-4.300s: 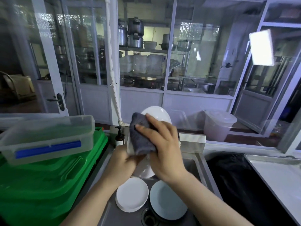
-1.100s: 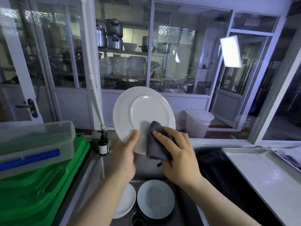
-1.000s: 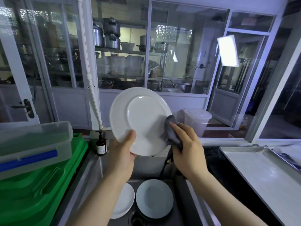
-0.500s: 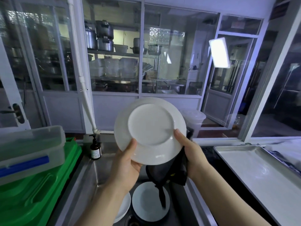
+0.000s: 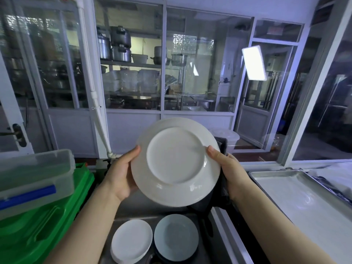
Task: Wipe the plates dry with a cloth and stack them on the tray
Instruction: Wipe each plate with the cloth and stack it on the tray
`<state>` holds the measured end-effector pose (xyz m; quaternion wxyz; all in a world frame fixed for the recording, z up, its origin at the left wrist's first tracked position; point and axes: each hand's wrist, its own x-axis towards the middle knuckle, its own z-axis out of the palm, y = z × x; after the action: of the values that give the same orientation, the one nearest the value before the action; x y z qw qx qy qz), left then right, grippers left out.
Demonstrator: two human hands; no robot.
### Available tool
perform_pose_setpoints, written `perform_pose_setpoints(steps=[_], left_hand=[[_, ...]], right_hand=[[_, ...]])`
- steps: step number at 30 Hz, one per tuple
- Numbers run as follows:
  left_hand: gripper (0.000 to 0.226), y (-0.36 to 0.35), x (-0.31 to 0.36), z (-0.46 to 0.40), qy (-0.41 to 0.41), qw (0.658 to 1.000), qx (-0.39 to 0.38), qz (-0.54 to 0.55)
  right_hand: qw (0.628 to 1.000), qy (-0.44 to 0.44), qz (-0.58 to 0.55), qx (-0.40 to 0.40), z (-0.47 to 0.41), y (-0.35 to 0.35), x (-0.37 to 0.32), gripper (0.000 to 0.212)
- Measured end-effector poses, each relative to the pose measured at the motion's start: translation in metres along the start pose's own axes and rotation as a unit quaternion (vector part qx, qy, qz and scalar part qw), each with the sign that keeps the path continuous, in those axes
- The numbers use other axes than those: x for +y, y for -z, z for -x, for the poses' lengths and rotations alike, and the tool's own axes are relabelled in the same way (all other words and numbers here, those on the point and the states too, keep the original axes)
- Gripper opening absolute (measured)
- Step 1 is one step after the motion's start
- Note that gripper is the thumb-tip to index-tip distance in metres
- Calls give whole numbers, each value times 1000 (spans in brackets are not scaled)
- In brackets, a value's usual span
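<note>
I hold a white plate point(image 5: 176, 161) upright over the sink, its underside toward me. My left hand point(image 5: 121, 173) grips its left rim, thumb on the near face. My right hand point(image 5: 229, 171) grips the right rim with the thumb in front, and the dark grey cloth point(image 5: 219, 195) lies between its fingers and the plate's far side, hanging below. Two more white plates lie down in the sink: a small stack point(image 5: 131, 241) on the left and a single plate point(image 5: 176, 237) to its right. The metal tray point(image 5: 297, 197) lies on the counter at the right.
Stacked green crates point(image 5: 43, 221) with a clear lidded box point(image 5: 32, 180) on top stand at the left. A soap bottle point(image 5: 108, 164) stands behind the sink. A dark mat point(image 5: 245, 239) lies between the sink and the tray. Glass partitions close off the far side.
The cloth went from wiping the plate's near face to behind its right rim. The plate has shifted slightly right and lower, held by both hands at its edges.
</note>
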<state>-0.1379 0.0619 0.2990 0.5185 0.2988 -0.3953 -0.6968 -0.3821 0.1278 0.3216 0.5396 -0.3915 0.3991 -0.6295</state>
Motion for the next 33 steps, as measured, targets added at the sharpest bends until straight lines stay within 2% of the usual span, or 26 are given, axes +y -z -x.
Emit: perform_pose_setpoints(steps=[5, 8, 12, 14, 17, 19, 21, 22, 23, 24, 25, 26, 28, 31, 33], left_hand=[[40, -3, 2, -1, -15, 1000, 9, -7], [32, -3, -1, 5, -9, 999, -35, -5], [27, -3, -2, 11, 40, 995, -94, 3], [30, -8, -3, 13, 26, 995, -91, 7], [33, -15, -3, 17, -22, 998, -63, 22], [34, -18, -1, 20, -62, 997, -38, 29], [35, -22, 0, 22, -97, 994, -26, 32], [33, -26, 0, 23, -111, 993, -25, 36], [32, -29, -2, 24, -124, 991, -24, 38], [31, -33, -4, 25, -139, 989, -19, 35], [30, -37, -6, 26, -156, 987, -9, 32], [28, -41, -9, 26, -173, 984, 3, 32], [23, -49, -14, 24, -200, 978, 33, 44], [21, -61, -23, 21, -226, 970, 76, 45], [21, -65, -31, 21, -236, 968, 72, 41]], right_hand=[[996, -72, 15, 57, -6, -2, -7, 57], [994, -80, 12, 67, -9, 1, -13, 65], [992, -77, 56, 79, -11, 4, -19, 73], [991, -82, 32, 101, -14, 5, -16, 59], [977, -68, -59, 191, -24, 13, -11, 28], [969, -34, -91, 228, -28, 19, -12, 22], [975, 29, -64, 210, -27, 17, -10, 18], [977, 86, -1, 196, -25, 14, -8, 17], [963, 166, 110, 181, -21, 9, -7, 17], [922, 251, 242, 165, -17, 3, -6, 21], [867, 323, 349, 150, -14, -1, -2, 31], [823, 369, 410, 137, -10, -5, 3, 40], [793, 403, 440, 120, 1, -14, 16, 50], [790, 421, 442, 60, 18, -31, 41, 53], [797, 422, 431, 30, 22, -40, 51, 53]])
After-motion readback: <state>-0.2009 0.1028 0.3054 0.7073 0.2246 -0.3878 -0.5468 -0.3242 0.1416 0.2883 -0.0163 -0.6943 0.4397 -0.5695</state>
